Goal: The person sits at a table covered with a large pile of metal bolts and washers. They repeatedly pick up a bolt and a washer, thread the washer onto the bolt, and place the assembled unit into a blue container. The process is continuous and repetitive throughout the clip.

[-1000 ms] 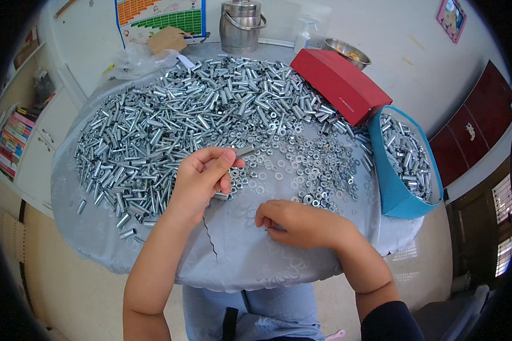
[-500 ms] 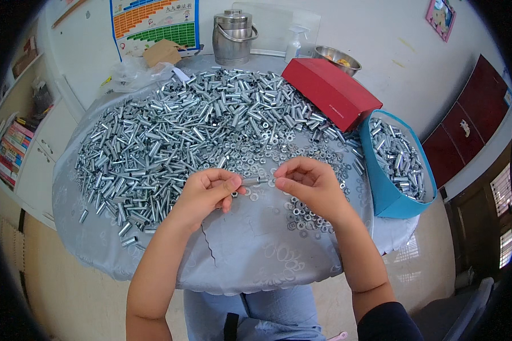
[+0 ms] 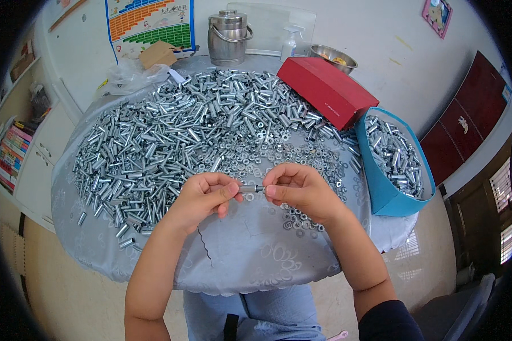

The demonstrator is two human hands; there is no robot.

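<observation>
My left hand [image 3: 202, 200] is closed, thumb and fingers pinching one end of a silver sleeve anchor bolt [image 3: 249, 188] held level above the table. At the bolt's other end my right hand [image 3: 301, 192] is closed too, its thumb and forefinger on the tip. Whether a small nut or washer sits under those fingertips is hidden. Just beyond both hands lie loose nuts and washers [image 3: 256, 152], with more of them [image 3: 301, 219] below my right wrist. A wide heap of metal sleeves and bolts [image 3: 153, 136] spreads over the left and far side.
At the right stands a blue fabric bin [image 3: 388, 196] filled with metal anchors. A red box [image 3: 327, 88] rests behind the heap, near a steel bowl [image 3: 341, 58], a spray bottle [image 3: 289, 44] and a lidded steel pot [image 3: 227, 40]. A grey cloth [image 3: 227, 270] covers the table.
My right hand has moved left and closed onto the free end of the bolt, which was apart from it before. The left hand keeps its hold. The view has shifted slightly.
</observation>
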